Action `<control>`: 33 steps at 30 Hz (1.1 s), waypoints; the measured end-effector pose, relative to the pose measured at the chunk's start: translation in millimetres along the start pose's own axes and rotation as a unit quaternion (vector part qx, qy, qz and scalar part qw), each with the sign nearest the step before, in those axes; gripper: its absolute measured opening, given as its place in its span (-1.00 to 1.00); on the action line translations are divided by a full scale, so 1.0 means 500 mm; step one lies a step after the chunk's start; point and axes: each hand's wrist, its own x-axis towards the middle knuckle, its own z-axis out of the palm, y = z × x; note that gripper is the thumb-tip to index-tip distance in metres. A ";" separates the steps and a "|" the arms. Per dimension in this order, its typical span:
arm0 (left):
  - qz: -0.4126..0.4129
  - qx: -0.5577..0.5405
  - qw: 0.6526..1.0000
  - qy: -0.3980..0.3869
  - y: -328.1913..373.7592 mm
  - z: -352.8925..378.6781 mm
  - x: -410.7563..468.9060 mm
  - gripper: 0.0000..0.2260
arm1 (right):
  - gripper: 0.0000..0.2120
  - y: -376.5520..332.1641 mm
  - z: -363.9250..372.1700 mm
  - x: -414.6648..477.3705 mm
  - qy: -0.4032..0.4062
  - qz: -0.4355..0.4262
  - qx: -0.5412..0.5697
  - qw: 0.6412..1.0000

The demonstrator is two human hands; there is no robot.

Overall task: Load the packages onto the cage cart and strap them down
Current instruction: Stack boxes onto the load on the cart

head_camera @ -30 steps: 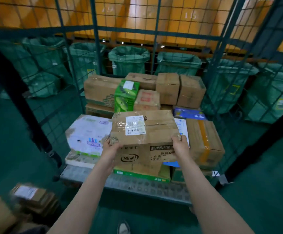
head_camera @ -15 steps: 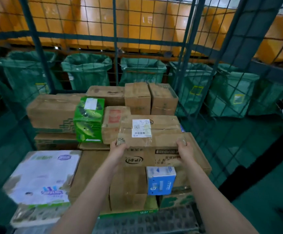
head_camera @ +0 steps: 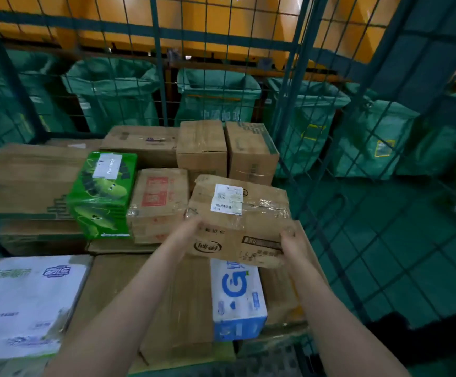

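1. Taped carton [head_camera: 237, 213] is at the right-centre of the cage cart [head_camera: 316, 159], on or just above the stack. Contact underneath is hidden. Its long axis runs 9-to-3 o'clock.
2. Neighbours: red-print carton [head_camera: 158, 202] just beside at 9 o'clock, blue-white box [head_camera: 237, 295] at 6, upright cartons [head_camera: 202, 148] at 12, cart mesh near at 3.
3. Right hand [head_camera: 292, 240] grasps the near-right corner at 4 o'clock, fingers curled round it.
4. Left hand [head_camera: 191, 229] is at the near-left corner at 8 o'clock. It's blurred, so I can't tell the finger state.
5. Judgement: carton lies at 12 o'clock from both hands, equally near. Letting go likely means drawing back toward 6, over the blue-white box.
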 end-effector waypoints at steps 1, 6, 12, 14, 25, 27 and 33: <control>-0.001 0.008 1.000 0.005 0.017 0.020 0.025 -0.89 | -0.58 -0.007 0.004 0.030 -0.009 0.000 -0.001 1.000; -0.022 0.026 0.999 0.025 0.079 0.064 0.129 -0.83 | -0.46 0.021 0.045 0.240 -0.042 0.020 0.013 0.999; -0.064 0.044 0.996 0.040 0.088 0.109 0.220 -0.82 | -0.65 -0.094 0.034 0.198 -0.092 0.040 -0.003 0.995; -0.083 0.038 0.995 0.047 0.073 0.120 0.242 -0.81 | -0.65 -0.084 0.050 0.221 -0.106 0.053 0.004 0.993; -0.102 0.048 0.992 0.059 0.046 0.149 0.330 -0.66 | -0.86 -0.075 0.101 0.218 -0.231 0.077 -0.230 0.942; -0.065 0.097 0.992 0.055 0.045 0.168 0.334 -0.61 | -0.87 -0.093 0.094 0.225 -0.262 0.107 -0.247 0.927; -0.060 0.264 0.959 0.081 -0.027 0.190 0.335 -0.14 | -0.45 -0.106 0.104 0.297 -0.179 -0.008 -0.319 0.931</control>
